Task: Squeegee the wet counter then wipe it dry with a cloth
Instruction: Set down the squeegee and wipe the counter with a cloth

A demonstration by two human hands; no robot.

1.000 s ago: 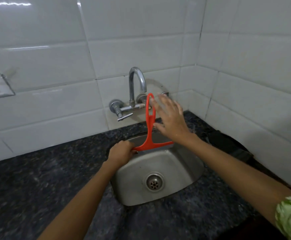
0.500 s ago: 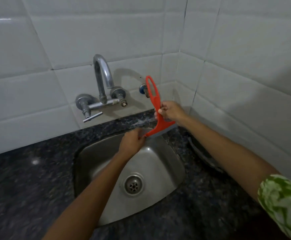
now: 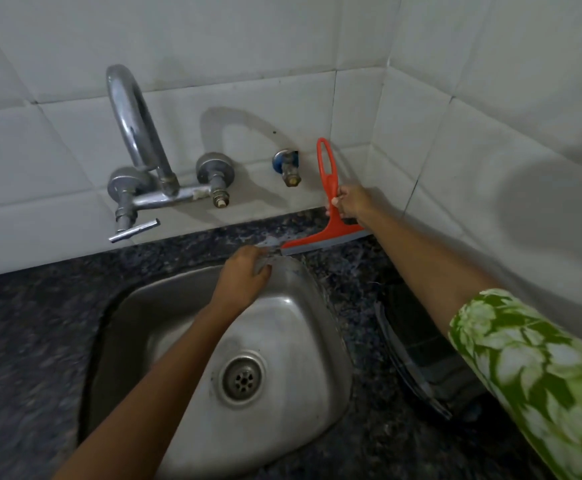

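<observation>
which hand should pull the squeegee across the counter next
Right. The right hand already grips the squeegee by its handle, with the blade down on the counter behind the sink. The left hand only rests at the sink's back rim.

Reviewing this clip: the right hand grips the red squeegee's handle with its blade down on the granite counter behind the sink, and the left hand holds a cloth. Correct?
Not quite. The head view shows the left hand holding no cloth; it rests on the sink rim. The right hand does grip the red squeegee, blade on the granite counter.
</observation>
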